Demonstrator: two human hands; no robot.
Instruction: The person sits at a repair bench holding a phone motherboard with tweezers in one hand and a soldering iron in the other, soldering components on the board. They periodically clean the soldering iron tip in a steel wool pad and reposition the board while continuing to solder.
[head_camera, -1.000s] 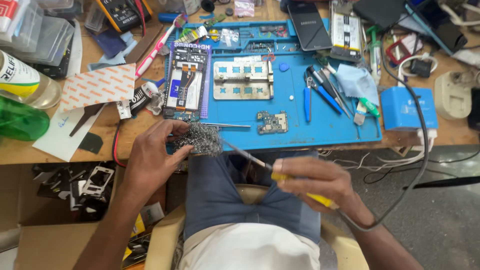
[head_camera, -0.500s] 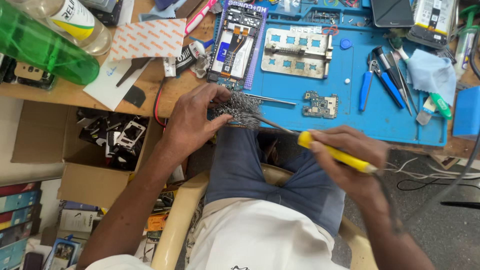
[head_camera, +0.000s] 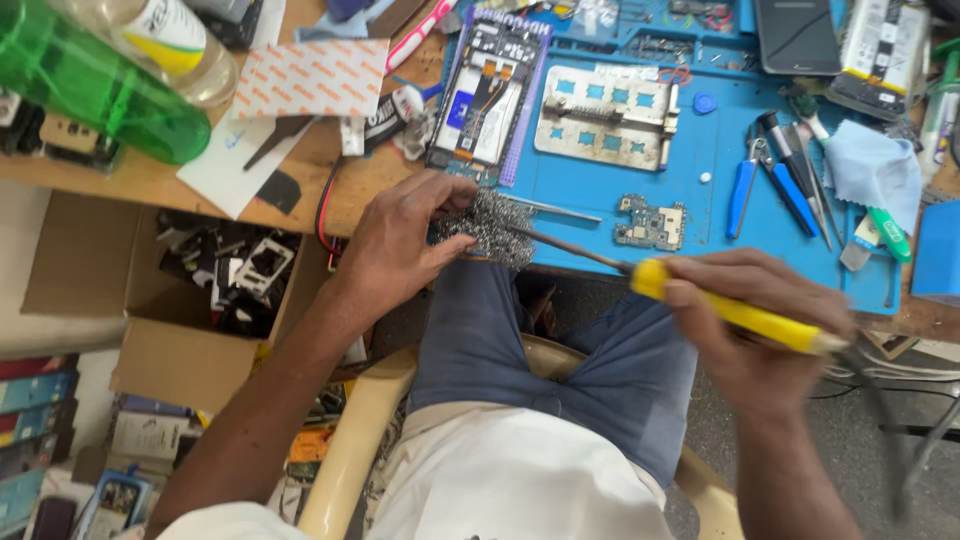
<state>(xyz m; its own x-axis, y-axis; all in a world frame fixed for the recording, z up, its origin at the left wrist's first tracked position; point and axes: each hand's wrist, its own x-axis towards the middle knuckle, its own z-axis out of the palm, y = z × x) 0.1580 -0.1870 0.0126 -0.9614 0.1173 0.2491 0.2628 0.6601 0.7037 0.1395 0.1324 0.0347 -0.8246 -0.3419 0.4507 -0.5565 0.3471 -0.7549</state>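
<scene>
My left hand grips a grey ball of metal wool at the front edge of the blue work mat. My right hand holds a yellow-handled soldering iron, and its dark tip is pushed into the wool. A small green circuit board lies on the mat just right of the wool. An opened phone with its insides showing lies farther back on the mat.
A metal board holder, blue-handled pliers and tweezers and a light blue cloth lie on the mat. A green bottle lies at the left of the wooden bench. An open cardboard box of parts sits below.
The view has shifted left and down. My right hand has brought the iron's tip from just short of the wool into it; my left hand has stayed on the wool.
</scene>
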